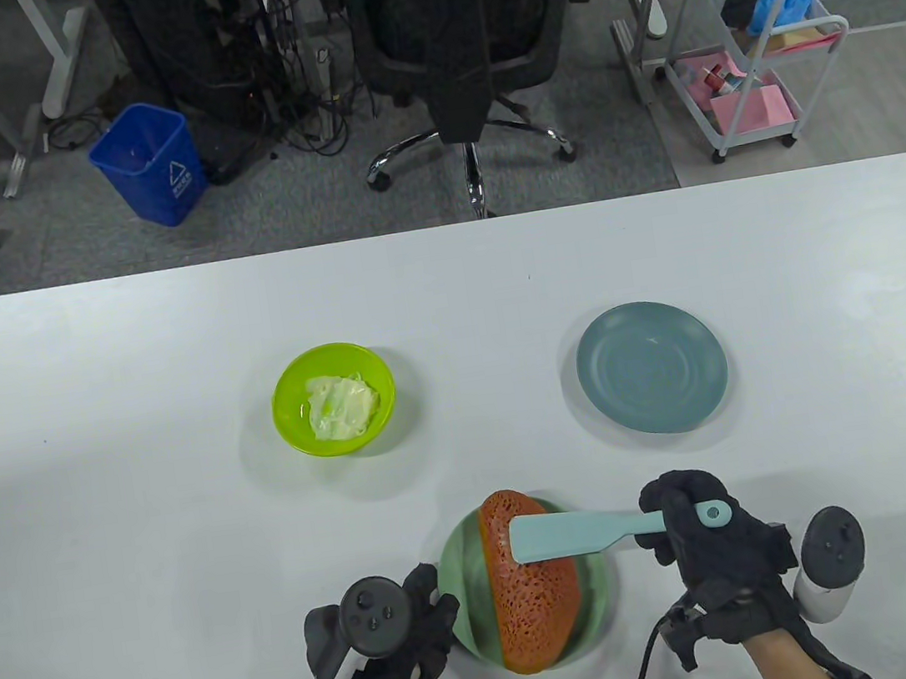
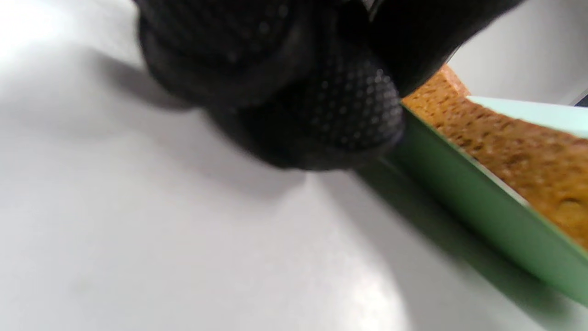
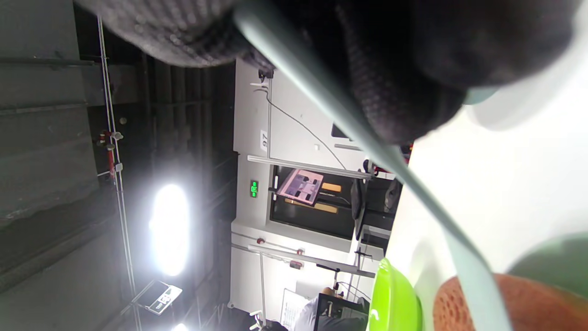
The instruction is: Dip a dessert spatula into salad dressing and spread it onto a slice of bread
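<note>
Table view: right hand [image 1: 704,540] grips the spatula [image 1: 581,530] flat over the bread slice [image 1: 534,589], seemingly spreading; next likely needs dressing from the green bowl [image 1: 333,400]. Left hand [image 1: 385,635] touches the plate [image 1: 464,582] rim; its grip cannot be told.

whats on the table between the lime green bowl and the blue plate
Nothing: in the table view, only bare white table lies between the lime green bowl and the blue plate. The bread slice sits nearer the person, below that stretch.

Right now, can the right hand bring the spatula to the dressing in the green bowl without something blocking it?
Probably yes. The right hand holds the spatula over the bread slice, and only bare table lies between it and the lime bowl, which is uncovered.
</note>
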Motion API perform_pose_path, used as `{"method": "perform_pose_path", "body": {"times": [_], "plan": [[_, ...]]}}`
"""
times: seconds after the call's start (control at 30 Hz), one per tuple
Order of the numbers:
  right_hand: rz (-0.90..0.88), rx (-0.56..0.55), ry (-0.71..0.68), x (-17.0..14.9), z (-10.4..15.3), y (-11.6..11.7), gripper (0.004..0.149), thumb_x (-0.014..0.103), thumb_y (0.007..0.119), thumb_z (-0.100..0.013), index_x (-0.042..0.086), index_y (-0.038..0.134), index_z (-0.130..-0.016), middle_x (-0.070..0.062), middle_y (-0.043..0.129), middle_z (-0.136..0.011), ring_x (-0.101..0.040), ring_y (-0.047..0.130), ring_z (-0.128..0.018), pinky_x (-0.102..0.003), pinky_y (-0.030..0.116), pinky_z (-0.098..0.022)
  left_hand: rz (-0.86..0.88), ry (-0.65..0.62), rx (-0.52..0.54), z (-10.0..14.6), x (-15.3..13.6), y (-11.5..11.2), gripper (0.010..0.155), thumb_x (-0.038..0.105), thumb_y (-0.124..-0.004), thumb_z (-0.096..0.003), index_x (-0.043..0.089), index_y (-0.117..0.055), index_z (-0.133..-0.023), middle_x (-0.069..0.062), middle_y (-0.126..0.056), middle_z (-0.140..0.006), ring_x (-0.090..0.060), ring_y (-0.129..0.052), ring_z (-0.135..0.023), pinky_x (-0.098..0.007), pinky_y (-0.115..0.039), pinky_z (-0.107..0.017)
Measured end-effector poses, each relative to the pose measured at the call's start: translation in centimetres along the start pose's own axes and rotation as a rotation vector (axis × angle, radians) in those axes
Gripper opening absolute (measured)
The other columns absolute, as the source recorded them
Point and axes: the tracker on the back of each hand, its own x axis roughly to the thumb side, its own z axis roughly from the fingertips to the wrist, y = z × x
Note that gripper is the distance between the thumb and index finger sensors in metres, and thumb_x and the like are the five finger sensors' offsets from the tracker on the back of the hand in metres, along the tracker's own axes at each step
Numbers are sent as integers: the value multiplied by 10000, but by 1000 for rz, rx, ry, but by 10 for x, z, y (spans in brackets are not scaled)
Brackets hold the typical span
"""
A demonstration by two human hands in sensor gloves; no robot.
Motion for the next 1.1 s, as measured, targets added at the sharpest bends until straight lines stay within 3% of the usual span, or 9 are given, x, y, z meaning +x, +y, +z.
{"method": "perform_pose_path", "body": {"times": [0.67, 0.97, 1.1], "plan": [[-33, -97, -34, 8, 2, -34, 340, 357, 737, -609, 106, 704, -836, -205, 773, -783, -486, 937, -403, -462, 841, -239, 2, 0, -1, 0, 0, 0, 565, 411, -809, -611, 46, -735, -1036, 59, -1036, -566, -67, -1114, -272, -226, -973, -209], [-50, -95, -84, 9, 5, -25, 350, 385, 747, -597, 114, 728, -817, -197, 807, -751, -447, 981, -357, -420, 882, -197, -1, -1, 0, 0, 0, 0, 567, 413, -807, -611, 48, -731, -1038, 60, -1035, -567, -66, -1113, -272, -226, -973, -209], [-68, -45, -76, 5, 6, -13, 356, 395, 755, -591, 115, 737, -811, -197, 823, -740, -427, 1009, -342, -393, 915, -184, -1, -1, 0, 0, 0, 0, 567, 412, -807, -612, 46, -731, -1038, 59, -1034, -567, -67, -1112, -273, -226, -972, -209]]}}
